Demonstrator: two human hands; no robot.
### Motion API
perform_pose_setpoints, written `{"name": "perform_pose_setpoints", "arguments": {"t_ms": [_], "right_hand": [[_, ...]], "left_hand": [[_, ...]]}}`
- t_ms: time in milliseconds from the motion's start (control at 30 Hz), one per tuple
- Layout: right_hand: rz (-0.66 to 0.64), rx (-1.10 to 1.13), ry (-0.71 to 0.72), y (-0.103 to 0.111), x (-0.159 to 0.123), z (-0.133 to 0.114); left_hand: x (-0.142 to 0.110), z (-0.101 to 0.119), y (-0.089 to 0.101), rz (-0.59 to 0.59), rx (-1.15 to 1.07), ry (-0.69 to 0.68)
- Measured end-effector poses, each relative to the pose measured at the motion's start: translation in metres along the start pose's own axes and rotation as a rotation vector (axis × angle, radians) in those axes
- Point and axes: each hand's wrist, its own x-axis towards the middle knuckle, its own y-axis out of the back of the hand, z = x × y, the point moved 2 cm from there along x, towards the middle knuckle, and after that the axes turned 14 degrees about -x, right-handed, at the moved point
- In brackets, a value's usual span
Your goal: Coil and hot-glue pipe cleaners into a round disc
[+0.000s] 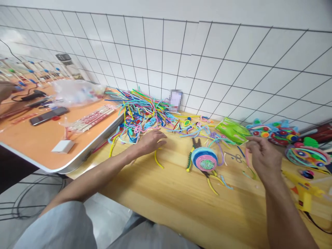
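Observation:
My left hand point(151, 142) reaches over the near edge of a tangled heap of coloured pipe cleaners point(140, 117). Its fingers are stretched out and hold nothing that I can see. A yellow pipe cleaner point(158, 160) lies just below it. My right hand point(263, 157) is closed in a pinch beside a green plastic packet point(229, 129); what the fingertips hold, if anything, I cannot make out. Between my hands a round coil of blue, pink and green pipe cleaners point(206, 159) rests on pliers with yellow handles point(213, 185). Small scissors point(234, 158) lie nearer my right hand.
A yellow glue gun point(306, 190) lies at the right, near several colourful pipe-cleaner masks point(307, 154). A phone point(176, 100) leans on the tiled wall. The orange table point(85, 143) at left carries another phone point(49, 116), a white box point(62, 146) and someone else's hand point(6, 90).

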Motion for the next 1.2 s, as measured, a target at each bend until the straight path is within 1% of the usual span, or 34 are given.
{"name": "perform_pose_setpoints", "arguments": {"t_ms": [67,167,233,300,367,467,567,633,733,933,1067,1200], "right_hand": [[-0.038,-0.027,-0.013,0.005,-0.011,0.003],[-0.066,-0.028,-0.085,0.007,-0.029,0.014],[-0.079,-0.026,-0.135,0.003,-0.04,0.024],[-0.089,-0.04,-0.15,-0.004,-0.049,0.033],[-0.096,-0.043,-0.147,-0.011,-0.054,0.039],[-0.101,-0.046,-0.13,-0.021,-0.057,0.039],[-0.116,-0.073,-0.106,-0.025,-0.057,0.036],[-0.12,-0.086,-0.085,-0.025,-0.057,0.035],[-0.109,-0.09,-0.059,-0.024,-0.06,0.039],[-0.11,-0.079,-0.044,-0.024,-0.064,0.048],[-0.141,-0.09,-0.052,-0.025,-0.064,0.047],[-0.193,-0.111,-0.108,-0.025,-0.062,0.046]], "left_hand": [[-0.014,-0.006,0.001,0.016,-0.024,0.048],[-0.031,-0.012,0.001,0.045,-0.065,0.082],[-0.039,-0.016,0.005,0.079,-0.081,0.095],[-0.043,-0.024,0.015,0.14,-0.076,0.15],[-0.04,-0.036,0.03,0.22,-0.052,0.236],[-0.026,-0.058,0.054,0.311,-0.009,0.329],[-0.007,-0.074,0.066,0.332,0.029,0.396],[0.004,-0.081,0.067,0.313,0.058,0.427],[0.012,-0.089,0.059,0.264,0.099,0.468],[0.01,-0.107,0.042,0.204,0.102,0.509],[0.008,-0.117,0.04,0.213,0.051,0.497],[0.005,-0.121,0.043,0.289,-0.03,0.469]]}}
